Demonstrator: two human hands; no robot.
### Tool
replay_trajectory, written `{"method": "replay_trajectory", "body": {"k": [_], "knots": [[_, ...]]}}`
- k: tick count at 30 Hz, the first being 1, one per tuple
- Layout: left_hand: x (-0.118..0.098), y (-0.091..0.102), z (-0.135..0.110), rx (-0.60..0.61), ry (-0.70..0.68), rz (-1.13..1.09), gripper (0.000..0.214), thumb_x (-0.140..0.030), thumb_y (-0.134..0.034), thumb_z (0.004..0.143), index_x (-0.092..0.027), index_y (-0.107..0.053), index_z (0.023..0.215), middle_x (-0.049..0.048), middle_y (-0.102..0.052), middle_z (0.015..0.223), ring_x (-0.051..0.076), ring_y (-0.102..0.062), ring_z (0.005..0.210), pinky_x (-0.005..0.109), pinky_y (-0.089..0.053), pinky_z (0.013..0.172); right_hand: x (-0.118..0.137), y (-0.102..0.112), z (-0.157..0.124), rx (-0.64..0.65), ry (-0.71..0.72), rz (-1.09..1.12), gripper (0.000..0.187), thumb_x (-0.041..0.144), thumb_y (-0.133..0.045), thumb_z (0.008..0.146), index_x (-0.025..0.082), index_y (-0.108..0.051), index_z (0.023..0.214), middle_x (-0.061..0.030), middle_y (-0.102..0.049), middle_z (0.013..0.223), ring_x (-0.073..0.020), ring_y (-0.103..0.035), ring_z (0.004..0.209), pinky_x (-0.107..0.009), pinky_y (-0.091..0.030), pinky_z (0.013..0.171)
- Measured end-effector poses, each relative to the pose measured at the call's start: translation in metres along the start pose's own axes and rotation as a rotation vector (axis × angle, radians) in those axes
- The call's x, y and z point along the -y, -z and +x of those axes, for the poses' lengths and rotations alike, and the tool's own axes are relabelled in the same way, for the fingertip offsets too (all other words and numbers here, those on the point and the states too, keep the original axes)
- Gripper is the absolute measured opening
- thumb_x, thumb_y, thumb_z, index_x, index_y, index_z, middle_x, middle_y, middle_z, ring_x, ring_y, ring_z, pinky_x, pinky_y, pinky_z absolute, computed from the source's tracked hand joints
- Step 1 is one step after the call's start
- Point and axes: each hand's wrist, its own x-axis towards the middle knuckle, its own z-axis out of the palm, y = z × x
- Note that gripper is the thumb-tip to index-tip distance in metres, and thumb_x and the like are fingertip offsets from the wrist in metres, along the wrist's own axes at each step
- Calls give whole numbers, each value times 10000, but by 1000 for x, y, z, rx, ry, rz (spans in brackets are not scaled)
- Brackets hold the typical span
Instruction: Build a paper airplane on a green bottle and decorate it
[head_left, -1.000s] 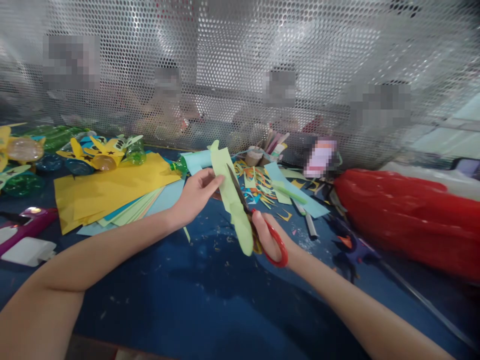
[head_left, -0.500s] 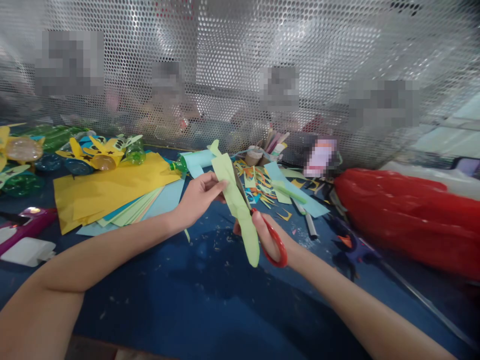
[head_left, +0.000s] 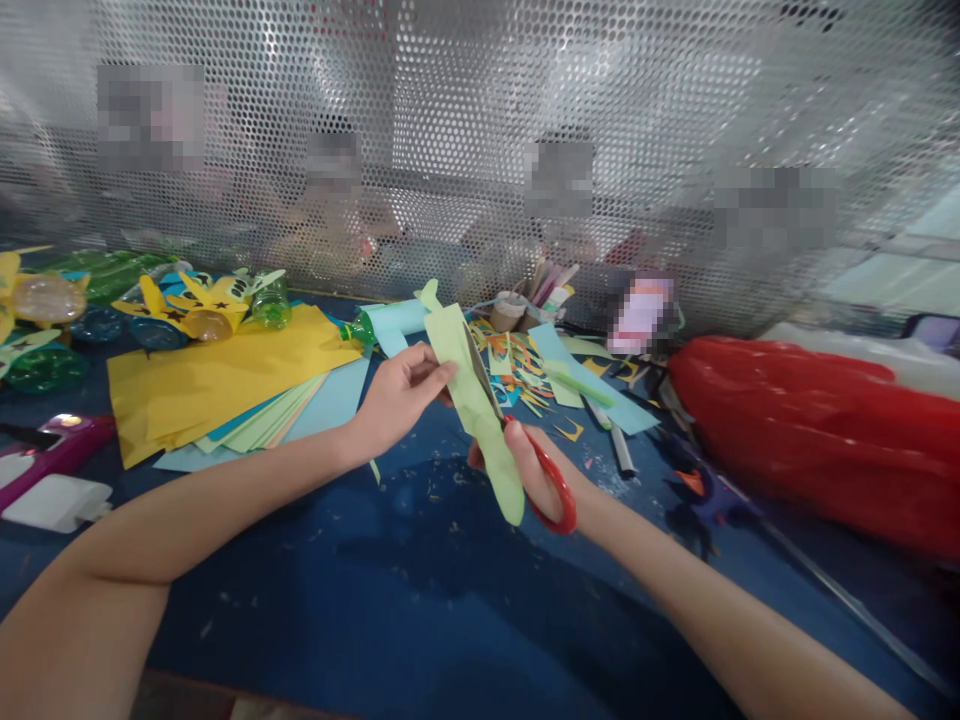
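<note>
My left hand [head_left: 409, 393] pinches a long light green piece of paper [head_left: 471, 385] along its left edge, thumb on top. Red-handled scissors [head_left: 559, 490] are in my right hand [head_left: 534, 462], which is wrapped round the handles. Their dark blades lie along the paper's right edge and point up and away from me. The paper's lower end curves in a rounded strip over my right fingers and partly hides them. Just beyond the paper's top lies a light blue paper roll [head_left: 401, 318] with a green bottle neck [head_left: 358, 330] at its end.
Yellow sheets [head_left: 232, 375] and fanned coloured papers [head_left: 262, 418] lie at left, near bottle crafts [head_left: 206, 315]. Paper scraps [head_left: 517, 365], a marker [head_left: 622, 452], a glue gun [head_left: 712, 495] and a red plastic bag [head_left: 810, 430] are at right. A perforated metal screen [head_left: 465, 120] stands behind.
The paper's lower end has shifted slightly up and to the right against the scissors. Both hands stay in nearly the same place.
</note>
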Motion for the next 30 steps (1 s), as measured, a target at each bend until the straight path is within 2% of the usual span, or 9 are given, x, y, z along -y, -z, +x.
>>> {"method": "replay_trajectory", "body": {"k": [3, 8, 12, 20, 25, 30], "knots": [[-1, -1, 0, -1, 8, -1, 164, -302, -663, 815, -152, -604, 783, 18, -687, 736, 117, -628, 634, 263, -556, 634, -1, -1, 0, 68, -62, 20, 711, 810, -110, 824, 239, -469, 602, -43, -568, 578, -183, -528, 523, -337, -446, 506], [-1, -2, 0, -15, 36, -10, 189, -326, -680, 795, -158, -600, 762, 10, -671, 715, 118, -619, 630, 261, -553, 621, -5, -6, 0, -5, -100, 35, 627, 764, -169, 854, 248, -423, 605, -35, -530, 556, -189, -527, 542, -333, -448, 505], [-1, -2, 0, -19, 51, -23, 202, -340, -677, 793, -161, -595, 747, 7, -666, 703, 116, -617, 628, 257, -551, 620, -3, -6, -1, -8, -122, 16, 605, 731, -170, 871, 248, -404, 592, -36, -519, 561, -185, -508, 543, -322, -439, 488], [1, 1, 1, -11, 56, -1, 208, -352, -652, 810, -161, -592, 752, 5, -652, 700, 113, -602, 614, 264, -529, 634, 0, -3, -1, -32, -87, -64, 568, 689, -208, 894, 241, -327, 566, 0, -370, 546, -144, -338, 498, -300, -327, 459], [3, 3, 1, -3, 45, 14, 208, -362, -646, 817, -162, -605, 778, 10, -652, 705, 119, -603, 610, 273, -519, 634, -1, -3, -1, -38, -61, -57, 581, 700, -199, 894, 234, -329, 573, 8, -367, 539, -130, -325, 494, -290, -299, 430], [0, 1, 1, -5, 61, -3, 201, -349, -649, 810, -166, -590, 749, 9, -649, 695, 123, -601, 608, 285, -522, 637, -2, -4, -1, -37, -83, -39, 559, 679, -218, 900, 238, -333, 576, -2, -369, 551, -136, -335, 505, -297, -320, 444]]}}
